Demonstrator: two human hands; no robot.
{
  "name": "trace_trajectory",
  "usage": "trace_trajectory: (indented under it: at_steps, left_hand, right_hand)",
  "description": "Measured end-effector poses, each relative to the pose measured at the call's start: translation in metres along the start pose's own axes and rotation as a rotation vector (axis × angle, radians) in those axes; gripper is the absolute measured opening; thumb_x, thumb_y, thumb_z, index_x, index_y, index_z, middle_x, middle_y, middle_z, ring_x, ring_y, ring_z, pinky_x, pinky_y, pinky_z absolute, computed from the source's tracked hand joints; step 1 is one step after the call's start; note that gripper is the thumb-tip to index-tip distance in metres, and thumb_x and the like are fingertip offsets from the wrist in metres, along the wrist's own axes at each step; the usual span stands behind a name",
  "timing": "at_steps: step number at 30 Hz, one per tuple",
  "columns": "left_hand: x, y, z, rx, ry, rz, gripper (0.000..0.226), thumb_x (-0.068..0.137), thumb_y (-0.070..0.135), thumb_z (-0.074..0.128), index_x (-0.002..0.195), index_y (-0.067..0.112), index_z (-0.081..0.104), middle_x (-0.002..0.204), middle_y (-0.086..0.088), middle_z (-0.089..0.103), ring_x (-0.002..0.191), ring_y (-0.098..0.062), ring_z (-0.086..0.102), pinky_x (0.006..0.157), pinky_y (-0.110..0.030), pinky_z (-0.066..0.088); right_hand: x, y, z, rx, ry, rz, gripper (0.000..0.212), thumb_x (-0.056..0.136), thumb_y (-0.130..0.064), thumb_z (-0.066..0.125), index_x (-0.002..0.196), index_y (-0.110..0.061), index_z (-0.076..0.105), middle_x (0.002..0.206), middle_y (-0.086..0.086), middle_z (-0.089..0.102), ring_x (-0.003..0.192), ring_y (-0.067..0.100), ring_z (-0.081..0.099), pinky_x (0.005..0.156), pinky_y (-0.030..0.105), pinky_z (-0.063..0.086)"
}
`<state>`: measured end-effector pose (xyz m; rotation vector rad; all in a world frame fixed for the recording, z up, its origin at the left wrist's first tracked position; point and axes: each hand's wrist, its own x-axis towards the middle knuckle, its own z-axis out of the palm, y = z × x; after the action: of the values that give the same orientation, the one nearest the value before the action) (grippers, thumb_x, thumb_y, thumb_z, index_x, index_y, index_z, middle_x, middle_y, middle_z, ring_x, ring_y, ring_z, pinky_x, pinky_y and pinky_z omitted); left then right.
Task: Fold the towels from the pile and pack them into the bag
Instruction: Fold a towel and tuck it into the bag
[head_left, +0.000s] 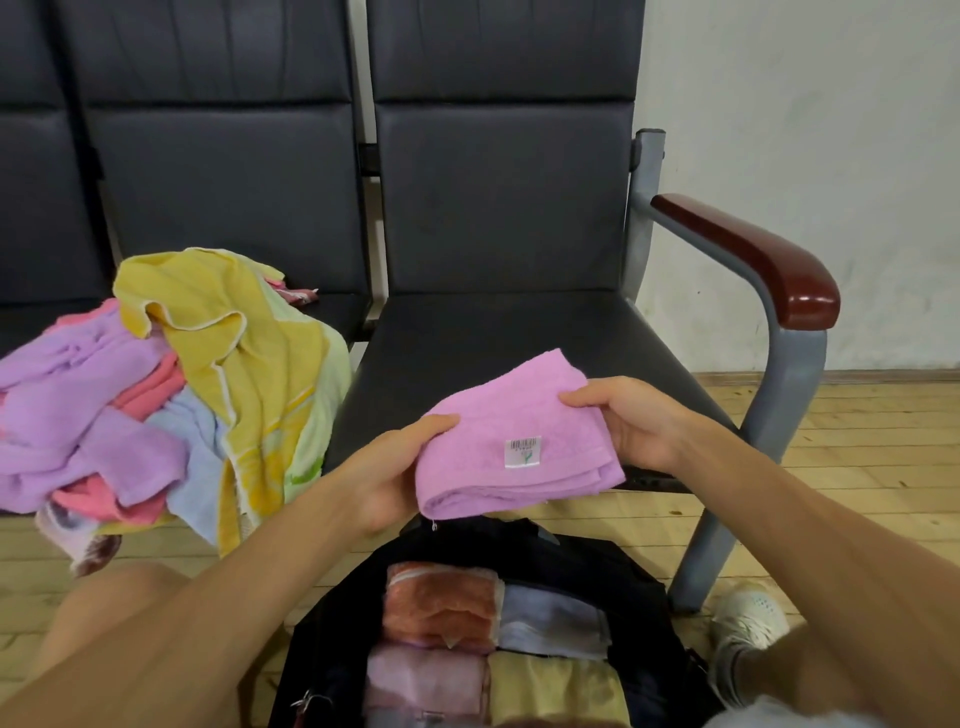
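Observation:
A folded pink towel (511, 436) with a white barcode label is held in the air over the front edge of a dark chair seat. My left hand (395, 473) grips its left end, thumb on top. Its right end is gripped by my right hand (631, 421). Directly below, on the floor, stands an open black bag (597, 566) holding several folded towels: orange, grey, pink and yellow. The pile of unfolded towels (171, 395), yellow, lilac, pink and light blue, lies on the seat to the left and hangs over its edge.
A row of dark padded chairs stands ahead; the right seat (498, 332) has a grey metal frame and a brown armrest (753, 254). The floor is wooden planks. My knee shows at lower left and a white shoe (748, 618) at lower right.

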<state>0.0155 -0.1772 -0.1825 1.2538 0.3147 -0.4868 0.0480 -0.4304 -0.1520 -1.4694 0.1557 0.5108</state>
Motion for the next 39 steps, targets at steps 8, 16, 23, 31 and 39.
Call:
trace_trajectory:
  at_steps: [8,16,23,31,39]
  left_hand:
    - [0.0,0.005,0.001,0.095,0.064,0.097,0.032,0.093,0.025,0.06,0.118,0.006,0.063,0.108,-0.017,0.072,0.092,-0.031,0.069,0.078,-0.041,0.056]
    - [-0.001,0.017,-0.006,-0.045,-0.177,0.286,0.035,0.099,0.01,0.047,0.129,0.024,0.058,0.122,-0.009,0.067,0.1,-0.025,0.068,0.075,-0.035,0.058]
    - [-0.005,0.02,-0.009,-0.138,-0.262,0.215,0.036,0.079,0.019,0.045,0.111,0.005,0.052,0.109,-0.016,0.054,0.094,-0.029,0.057,0.076,-0.036,0.052]
    - [0.005,0.01,-0.003,0.296,-0.109,0.373,0.036,0.064,-0.007,0.072,0.078,0.018,0.05,0.087,-0.007,0.056,0.077,-0.02,0.061,0.056,-0.025,0.051]
    - [0.004,0.01,-0.004,0.559,0.023,0.433,0.042,0.081,-0.009,0.057,0.11,0.019,0.045,0.115,-0.007,0.043,0.1,-0.02,0.052,0.071,-0.03,0.051]
  right_hand:
    - [-0.009,0.0,-0.005,-0.025,-0.033,-0.02,0.031,0.093,-0.013,0.062,0.123,-0.002,0.062,0.113,0.017,0.071,0.102,0.033,0.07,0.072,0.04,0.062]
    - [-0.006,-0.003,-0.014,0.192,-0.13,-0.156,0.035,0.098,0.001,0.046,0.127,-0.008,0.062,0.124,0.016,0.066,0.106,0.031,0.064,0.063,0.03,0.061]
    - [-0.005,-0.006,-0.024,0.219,-0.08,-0.126,0.024,0.093,-0.025,0.048,0.098,-0.007,0.062,0.088,0.01,0.064,0.08,0.023,0.059,0.074,0.033,0.05]
    - [-0.004,-0.004,-0.019,-0.04,-0.138,0.006,0.023,0.075,-0.005,0.071,0.098,-0.002,0.069,0.095,0.011,0.069,0.088,0.02,0.068,0.075,0.029,0.059]
    - [0.0,0.001,-0.021,-0.222,-0.086,0.012,0.052,0.061,-0.002,0.08,0.112,0.002,0.069,0.118,0.016,0.069,0.108,0.028,0.068,0.094,0.039,0.055]
